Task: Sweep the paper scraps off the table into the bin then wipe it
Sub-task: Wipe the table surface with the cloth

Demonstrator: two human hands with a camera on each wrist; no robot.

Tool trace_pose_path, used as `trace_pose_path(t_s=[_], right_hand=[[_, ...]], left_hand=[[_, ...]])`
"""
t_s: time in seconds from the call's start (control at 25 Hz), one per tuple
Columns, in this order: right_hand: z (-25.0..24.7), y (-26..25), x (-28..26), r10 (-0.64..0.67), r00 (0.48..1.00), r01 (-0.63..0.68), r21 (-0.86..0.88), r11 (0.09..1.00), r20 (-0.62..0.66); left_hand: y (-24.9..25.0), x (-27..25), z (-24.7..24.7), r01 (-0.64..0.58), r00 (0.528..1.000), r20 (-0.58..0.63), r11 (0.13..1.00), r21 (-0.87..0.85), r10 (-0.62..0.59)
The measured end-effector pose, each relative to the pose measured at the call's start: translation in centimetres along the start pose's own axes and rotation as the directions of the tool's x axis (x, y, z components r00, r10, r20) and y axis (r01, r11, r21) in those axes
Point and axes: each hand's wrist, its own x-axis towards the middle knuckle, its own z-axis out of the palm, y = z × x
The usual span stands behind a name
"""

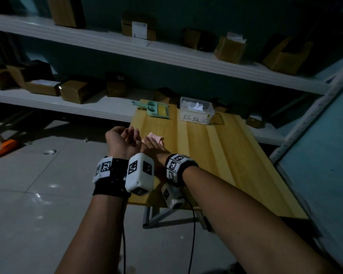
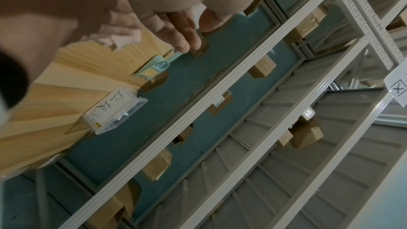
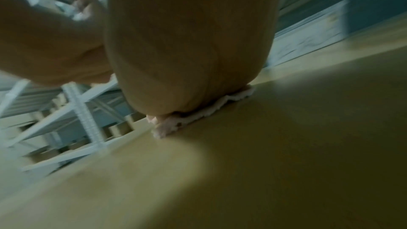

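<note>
Pink cloth [image 1: 156,139], crumpled flat on the yellow wood table [image 1: 226,155] near its left edge. My right hand [image 1: 153,148] lies palm down on it, fingers out straight, pressing, not clutching. Cloth pokes out ahead of my fingertips toward the far end of the table; its long axis I cannot tell, too much is covered. Right wrist view: frilled pale edge squeezed between palm and wood.

My left hand [image 1: 125,140] hangs just off the table's left edge, beside the right, palm up and cupped, fingers loosely curled. That grip holds nothing I can see.

Far end of the table: clear plastic bin [image 1: 196,111], open on top, white paper scraps [image 1: 195,106] inside. A white label on its front carries handwritten characters in black; I cannot read them surely. Left of the bin, apart from it, a mint green dustpan [image 1: 159,110] with a yellow patch, handle pointing left and away.

Behind: white metal shelves [image 1: 107,42] with brown cardboard boxes [image 1: 230,49]. On the grey tiled floor [image 1: 38,194] to the left, something orange [image 1: 5,147].
</note>
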Motion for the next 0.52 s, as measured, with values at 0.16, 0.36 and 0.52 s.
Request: trace_pose_path(t_s=[0.16,0.36,0.52], right_hand=[[0.6,4.7,-1.3,0.165,0.985,-0.161,-0.067,0.985,0.055],[0.5,8.8,-4.6,0.286,0.956,-0.287,0.013,0.958,0.056],[1.5,11.3,-5.7,0.339,0.94,-0.34,0.03,0.94,0.035]], left_hand=[[-1.4,-0.4,0.4,0.01,1.0,-0.002,0.999,0.041,-0.01],[-3.6,-0.7,0.8,0.015,0.999,0.031,0.997,0.072,-0.018],[-4.8,-0.6,0.7,0.034,0.999,0.03,0.996,0.082,-0.037]])
